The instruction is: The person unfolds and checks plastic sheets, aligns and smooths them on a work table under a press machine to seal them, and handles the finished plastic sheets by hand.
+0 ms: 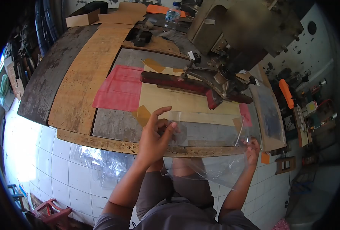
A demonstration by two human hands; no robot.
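Note:
In the head view a clear plastic sheet (pixel 212 130) spans the space between my hands, in front of the work surface. My left hand (pixel 158 134) pinches its left part between thumb and fingers, with the index finger raised. At the right, the fingers of my right hand (pixel 251 150) are closed on the sheet's other end. More clear film (pixel 219 168) droops below, over my lap; I cannot tell whether it is the same piece. Just beyond the hands, a cream board (pixel 154 97) lies beneath the press's red bar (pixel 174 82).
A large machine head (pixel 250 30) stands over the wooden table (pixel 82 76). Pink sheets (pixel 118 88) flank the board, with brown tape (pixel 142 115) at its edge. Clear plastic (pixel 108 165) lies below the left table edge. A cardboard box (pixel 82 19) and bottle (pixel 172 13) are behind.

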